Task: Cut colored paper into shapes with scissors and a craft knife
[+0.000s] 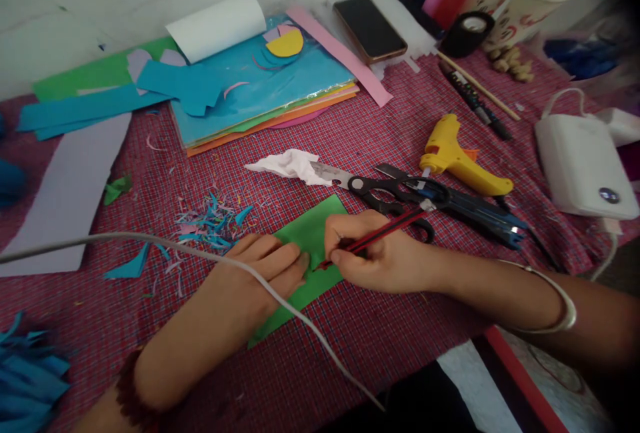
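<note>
The left hand (265, 273) lies palm down on a green paper strip (324, 216), its fingers pressed together and its thumb hidden from sight. The strip sits aslant on the red checked tablecloth (350, 336), directly before the person and beneath both hands. The right hand (373, 253) pinches a red-and-black pencil (385, 227) between thumb and forefinger, the other fingers curled in; its point is just beside the left fingertips and seems to touch the strip, though blur there makes contact hard to confirm. A pale cable (320, 334) crosses the view in front of the left hand. Just beyond the strip lie black-handled scissors (367, 185), their blades partly under a crumpled white tissue (290, 163). To their right are a yellow glue gun (453, 156) and a blue cutter (480, 213). Paper snippets (215, 223) are scattered near the left hand. Farther back, a phone (370, 27) lies to the right of a stack of coloured sheets (300, 99), and 2 paper cups (533, 9) stand near the wall.
</note>
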Tool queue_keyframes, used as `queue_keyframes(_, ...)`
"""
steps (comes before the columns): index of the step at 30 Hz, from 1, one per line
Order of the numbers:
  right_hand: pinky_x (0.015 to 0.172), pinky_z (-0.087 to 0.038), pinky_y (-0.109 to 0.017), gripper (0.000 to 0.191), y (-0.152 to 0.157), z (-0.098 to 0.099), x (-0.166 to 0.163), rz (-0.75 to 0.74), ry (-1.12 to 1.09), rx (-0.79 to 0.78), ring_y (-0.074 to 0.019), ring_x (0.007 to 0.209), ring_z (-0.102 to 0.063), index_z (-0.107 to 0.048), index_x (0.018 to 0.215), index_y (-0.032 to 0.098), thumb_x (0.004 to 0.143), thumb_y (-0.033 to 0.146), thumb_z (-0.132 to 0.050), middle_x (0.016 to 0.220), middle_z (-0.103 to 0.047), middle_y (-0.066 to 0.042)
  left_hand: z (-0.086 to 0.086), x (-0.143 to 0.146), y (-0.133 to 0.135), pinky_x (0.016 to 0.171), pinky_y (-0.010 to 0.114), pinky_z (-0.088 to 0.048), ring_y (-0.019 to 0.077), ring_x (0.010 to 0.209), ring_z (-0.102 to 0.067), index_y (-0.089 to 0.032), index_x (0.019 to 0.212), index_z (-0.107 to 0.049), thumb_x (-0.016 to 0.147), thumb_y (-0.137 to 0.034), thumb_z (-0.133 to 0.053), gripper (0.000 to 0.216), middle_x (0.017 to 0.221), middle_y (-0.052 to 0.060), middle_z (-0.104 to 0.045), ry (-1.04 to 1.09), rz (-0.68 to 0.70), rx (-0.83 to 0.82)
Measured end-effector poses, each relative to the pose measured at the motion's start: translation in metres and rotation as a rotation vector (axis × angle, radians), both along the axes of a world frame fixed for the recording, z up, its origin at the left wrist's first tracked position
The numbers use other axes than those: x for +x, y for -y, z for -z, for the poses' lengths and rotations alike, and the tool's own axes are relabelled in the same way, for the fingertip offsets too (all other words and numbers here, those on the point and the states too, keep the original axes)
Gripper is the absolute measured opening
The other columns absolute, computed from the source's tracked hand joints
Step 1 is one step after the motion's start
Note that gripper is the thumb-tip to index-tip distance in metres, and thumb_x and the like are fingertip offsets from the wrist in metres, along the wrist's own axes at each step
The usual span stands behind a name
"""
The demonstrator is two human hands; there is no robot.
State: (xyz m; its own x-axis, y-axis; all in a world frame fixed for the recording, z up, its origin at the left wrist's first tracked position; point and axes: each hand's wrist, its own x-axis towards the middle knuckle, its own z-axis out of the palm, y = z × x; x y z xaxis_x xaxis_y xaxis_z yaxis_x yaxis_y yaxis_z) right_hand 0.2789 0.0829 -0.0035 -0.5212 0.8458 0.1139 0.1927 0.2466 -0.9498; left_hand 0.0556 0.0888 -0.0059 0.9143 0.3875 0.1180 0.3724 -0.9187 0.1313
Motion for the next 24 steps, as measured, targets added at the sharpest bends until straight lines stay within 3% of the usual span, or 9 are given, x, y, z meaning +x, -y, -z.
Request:
queue_keyframes(11,0.048,-0.03,-0.019,0.013,0.001,0.0,0.0,-0.032,0.096,0.056,-0.0057,0.051,-0.039,-0.046,0.065,0.018,0.072,0.006,-0.047,0.057,-0.045,0.007,-0.003,0.006,0.003,0.068,0.032,-0.045,0.0173,0.075,-0.054,-0.016,0.101,-0.061,0.094,-0.014,-0.034,0.029,0.087,0.005,-0.063,0.006,-0.034,0.09)
queue_keyframes(16,0.048,-0.03,-0.019,0.012,0.001,0.001,0.0,-0.036,0.1,0.069,-0.0058,0.052,-0.04,-0.047,0.065,0.018,0.073,0.008,-0.047,0.057,-0.045,0.006,-0.007,0.0,0.003,0.072,0.033,-0.047,0.0186,0.081,-0.056,-0.015,0.094,-0.061,0.093,-0.014,-0.04,0.021,0.092,0.006,-0.065,0.071,-0.107,0.109)
queue_keyframes(18,0.048,-0.03,-0.019,0.012,0.002,0.003,0.001,-0.038,0.097,0.058,-0.006,0.052,-0.041,-0.047,0.066,0.018,0.074,0.009,-0.047,0.058,-0.046,0.005,-0.011,-0.005,0.008,0.073,0.035,-0.047,0.0197,0.083,-0.056,-0.016,0.089,-0.06,0.091,-0.015,-0.043,0.017,0.094,0.006,-0.065,0.095,-0.179,0.132)
queue_keyframes(21,0.048,-0.03,-0.019,0.012,0.002,0.004,0.0,-0.043,0.097,0.044,-0.0062,0.052,-0.041,-0.046,0.067,0.018,0.075,0.01,-0.046,0.059,-0.047,0.005,-0.014,-0.01,0.022,0.068,0.033,-0.046,0.0184,0.074,-0.055,-0.017,0.077,-0.057,0.091,-0.013,-0.041,0.022,0.08,0.004,-0.063,0.072,-0.191,0.053)
queue_keyframes(24,0.048,-0.03,-0.019,0.013,0.002,0.005,0.001,-0.04,0.106,0.049,-0.006,0.052,-0.041,-0.046,0.066,0.018,0.075,0.009,-0.046,0.059,-0.045,0.006,-0.01,-0.009,0.037,0.063,0.03,-0.045,0.0164,0.066,-0.053,-0.016,0.091,-0.06,0.09,-0.006,-0.034,0.028,0.073,0.002,-0.06,0.018,-0.196,0.017)
